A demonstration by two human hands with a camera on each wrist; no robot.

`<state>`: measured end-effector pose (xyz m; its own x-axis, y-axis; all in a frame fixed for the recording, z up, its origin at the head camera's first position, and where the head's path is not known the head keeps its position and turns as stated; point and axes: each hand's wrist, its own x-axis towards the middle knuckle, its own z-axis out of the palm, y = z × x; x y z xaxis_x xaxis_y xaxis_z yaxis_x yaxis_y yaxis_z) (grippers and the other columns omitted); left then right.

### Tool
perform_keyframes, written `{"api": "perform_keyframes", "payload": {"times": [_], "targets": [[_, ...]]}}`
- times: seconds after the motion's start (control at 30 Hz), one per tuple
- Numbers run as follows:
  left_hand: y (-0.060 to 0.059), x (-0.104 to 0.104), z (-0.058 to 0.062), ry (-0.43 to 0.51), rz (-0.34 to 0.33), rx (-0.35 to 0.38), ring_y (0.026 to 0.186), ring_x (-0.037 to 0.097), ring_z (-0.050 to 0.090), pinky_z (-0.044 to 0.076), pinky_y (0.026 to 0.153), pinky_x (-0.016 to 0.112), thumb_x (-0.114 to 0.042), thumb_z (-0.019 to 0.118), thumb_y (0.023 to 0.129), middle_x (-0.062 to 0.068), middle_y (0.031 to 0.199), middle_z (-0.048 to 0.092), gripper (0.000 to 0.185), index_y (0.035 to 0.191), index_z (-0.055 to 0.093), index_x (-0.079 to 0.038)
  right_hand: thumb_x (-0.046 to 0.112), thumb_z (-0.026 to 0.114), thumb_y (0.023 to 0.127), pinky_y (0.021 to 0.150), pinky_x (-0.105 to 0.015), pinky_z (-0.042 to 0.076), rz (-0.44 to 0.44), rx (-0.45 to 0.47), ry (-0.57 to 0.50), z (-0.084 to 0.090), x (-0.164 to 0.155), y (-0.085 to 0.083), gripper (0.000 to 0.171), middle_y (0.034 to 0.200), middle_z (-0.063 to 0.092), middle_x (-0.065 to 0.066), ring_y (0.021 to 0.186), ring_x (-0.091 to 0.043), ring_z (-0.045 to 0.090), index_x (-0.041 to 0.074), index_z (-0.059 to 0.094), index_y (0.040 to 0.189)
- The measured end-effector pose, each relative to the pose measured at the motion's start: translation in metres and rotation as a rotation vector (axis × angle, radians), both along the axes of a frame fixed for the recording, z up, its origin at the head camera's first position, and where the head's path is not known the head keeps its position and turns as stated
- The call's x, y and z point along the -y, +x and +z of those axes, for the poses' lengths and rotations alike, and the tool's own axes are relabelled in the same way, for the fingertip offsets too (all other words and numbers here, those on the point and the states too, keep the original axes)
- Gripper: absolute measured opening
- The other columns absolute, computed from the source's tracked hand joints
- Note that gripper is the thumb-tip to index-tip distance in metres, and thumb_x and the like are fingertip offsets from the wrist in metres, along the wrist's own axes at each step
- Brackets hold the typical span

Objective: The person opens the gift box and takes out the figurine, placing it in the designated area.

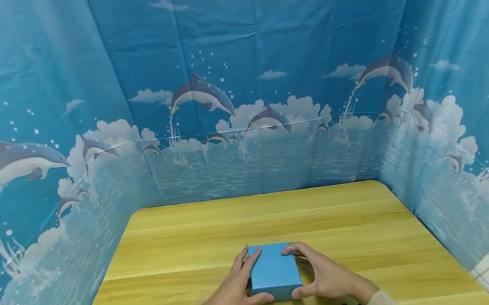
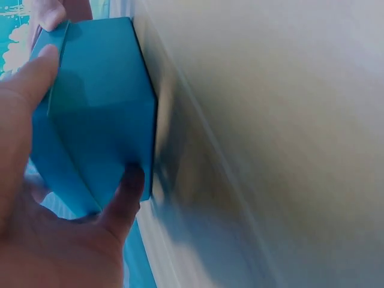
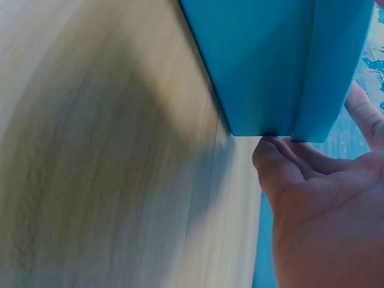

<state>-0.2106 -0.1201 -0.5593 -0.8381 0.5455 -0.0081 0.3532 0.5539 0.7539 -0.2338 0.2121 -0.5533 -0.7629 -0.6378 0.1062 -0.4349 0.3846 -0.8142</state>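
Both our hands, left hand (image 1: 229,300) and right hand (image 1: 326,276), grasp the closed blue box (image 1: 273,271) at lower centre; on the table (image 1: 170,251), unopened, we judge.

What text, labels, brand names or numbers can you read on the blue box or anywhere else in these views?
None can be read.
Blue box: its visible faces are plain blue in all three views, with no print or label showing.
Left hand and right hand cover part of its sides.
Curtain: dolphins and clouds only, no words.
Wooden table: no markings.
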Motion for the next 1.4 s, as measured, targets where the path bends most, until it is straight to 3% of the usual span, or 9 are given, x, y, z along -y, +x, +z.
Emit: {"api": "perform_keyframes", "payload": {"times": [0.13,0.33,0.43,0.83,1.17,1.4], "targets": [[-0.001,0.005,0.003,0.012,-0.009,0.018,0.172,0.055,0.039,0.054,0.124,0.071,-0.063,0.077,0.109,0.023,0.196,0.008,0.105,0.188,0.014,-0.039,0.032,0.090,0.106,0.135,-0.057,0.047,-0.004,0.022,-0.007,0.002,0.000,0.000,0.074,0.172,0.057,-0.006,0.164,-0.043,0.053,0.022,0.050,0.168],[-0.002,0.006,0.009,0.044,-0.019,0.065,0.160,0.049,0.058,0.066,0.116,0.046,-0.057,0.083,0.107,0.026,0.194,0.012,0.107,0.188,0.019,-0.034,0.034,0.091,0.105,0.134,-0.052,0.050,-0.014,0.028,0.010,0.001,0.000,-0.001,0.073,0.171,0.058,-0.004,0.162,-0.040,0.055,0.026,0.052,0.166],[-0.002,0.006,0.009,0.060,-0.024,0.076,0.154,0.047,0.063,0.067,0.112,0.040,-0.055,0.084,0.107,0.027,0.193,0.012,0.107,0.188,0.019,-0.034,0.035,0.093,0.104,0.133,-0.052,0.051,-0.019,0.011,0.018,0.001,0.001,-0.002,0.073,0.169,0.059,-0.003,0.160,-0.038,0.057,0.026,0.053,0.165],[-0.002,0.003,0.010,0.045,-0.018,0.024,0.153,0.046,0.064,0.068,0.110,0.039,-0.058,0.084,0.106,0.027,0.192,0.016,0.106,0.188,0.021,-0.033,0.032,0.092,0.105,0.130,-0.057,0.054,-0.019,0.021,-0.021,0.003,-0.001,-0.002,0.072,0.170,0.058,-0.005,0.159,-0.036,0.058,0.026,0.053,0.165],[-0.003,0.005,0.014,0.050,0.001,0.048,0.153,0.047,0.065,0.067,0.112,0.046,-0.057,0.084,0.106,0.025,0.192,0.016,0.104,0.187,0.020,-0.041,0.034,0.091,0.105,0.123,-0.064,0.058,-0.038,0.031,-0.010,0.006,0.001,-0.002,0.071,0.169,0.059,-0.007,0.154,-0.046,0.060,0.029,0.053,0.165],[-0.004,0.006,0.017,0.057,0.005,0.051,0.154,0.046,0.065,0.067,0.113,0.047,-0.058,0.083,0.106,0.024,0.193,0.016,0.103,0.187,0.021,-0.041,0.038,0.094,0.103,0.117,-0.063,0.060,-0.058,-0.003,-0.002,0.010,0.002,-0.001,0.074,0.165,0.061,-0.006,0.145,-0.038,0.063,0.030,0.055,0.164]]}}
